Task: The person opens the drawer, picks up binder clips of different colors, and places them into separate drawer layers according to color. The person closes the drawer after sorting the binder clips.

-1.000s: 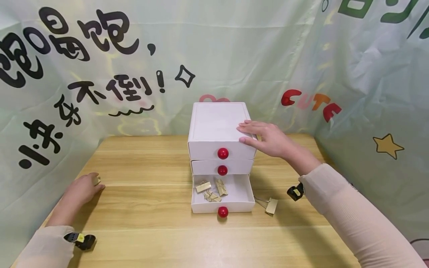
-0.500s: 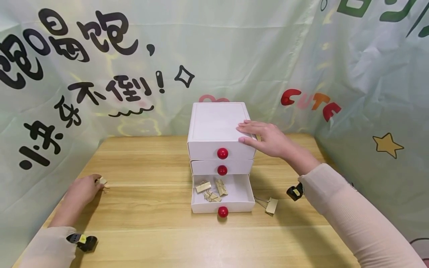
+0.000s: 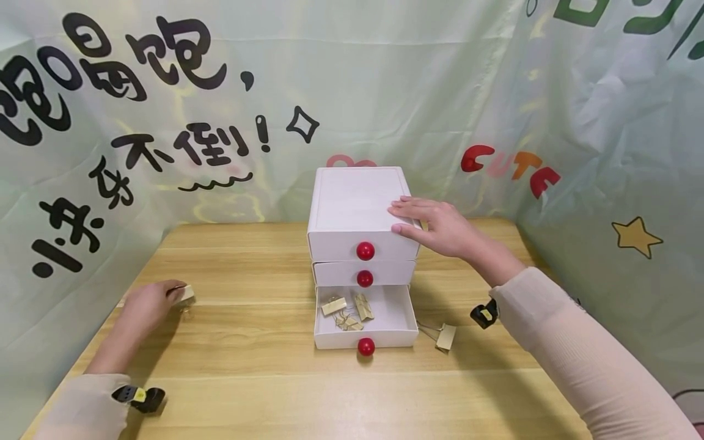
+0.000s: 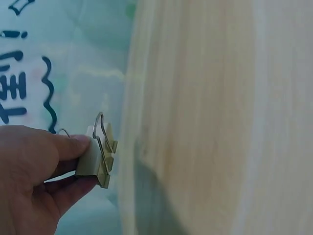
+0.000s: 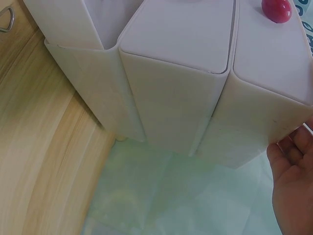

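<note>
At the left of the table my left hand (image 3: 147,311) pinches a gold binder clip (image 4: 93,157) between thumb and fingers, its wire handles showing in the left wrist view. My right hand (image 3: 440,229) rests on the right side of the top of a white three-drawer box (image 3: 357,198), fingers lying on the lid; the right wrist view shows that hand (image 5: 296,171) at the box's edge. The bottom drawer (image 3: 393,311) is pulled out and holds several gold binder clips (image 3: 363,307). The two upper drawers are closed. Each drawer has a red round knob (image 3: 365,250).
Another gold binder clip (image 3: 445,337) lies on the wooden table (image 3: 247,366), just right of the open drawer. A printed cloth backdrop (image 3: 385,91) surrounds the table at the back and sides.
My left hand has moved right and slightly up from the table's left edge, carrying the clip, which shows more now. The right hand and the drawer box have stayed in place.
</note>
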Available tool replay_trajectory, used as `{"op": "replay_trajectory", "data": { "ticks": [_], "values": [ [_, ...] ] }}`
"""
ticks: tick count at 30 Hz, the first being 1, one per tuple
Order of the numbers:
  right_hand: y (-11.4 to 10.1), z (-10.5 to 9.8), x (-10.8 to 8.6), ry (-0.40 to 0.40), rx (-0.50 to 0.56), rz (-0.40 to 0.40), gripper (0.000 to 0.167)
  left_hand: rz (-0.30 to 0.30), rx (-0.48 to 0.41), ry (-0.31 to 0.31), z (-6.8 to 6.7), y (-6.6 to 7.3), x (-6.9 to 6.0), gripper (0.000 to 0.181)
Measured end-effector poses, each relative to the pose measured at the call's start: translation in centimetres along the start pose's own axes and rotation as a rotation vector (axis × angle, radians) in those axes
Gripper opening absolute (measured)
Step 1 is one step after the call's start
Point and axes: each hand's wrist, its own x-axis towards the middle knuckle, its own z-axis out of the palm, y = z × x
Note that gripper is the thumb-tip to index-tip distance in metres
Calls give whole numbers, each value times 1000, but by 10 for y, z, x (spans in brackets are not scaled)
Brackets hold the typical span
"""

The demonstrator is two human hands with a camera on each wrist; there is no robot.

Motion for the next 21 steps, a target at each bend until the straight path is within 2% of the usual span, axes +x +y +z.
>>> {"op": "replay_trajectory", "data": {
  "ticks": [8,12,17,21],
  "values": [
    [1,0,0,2,-4,-6,51,122,-8,50,-15,46,7,18],
    [1,0,0,5,-4,-7,51,192,-22,106,-22,71,8,18],
    [1,0,0,-1,0,3,52,286,-37,176,-28,95,8,18],
    [1,0,0,-3,0,5,52,346,-45,197,-32,113,8,17]
  ]
}}
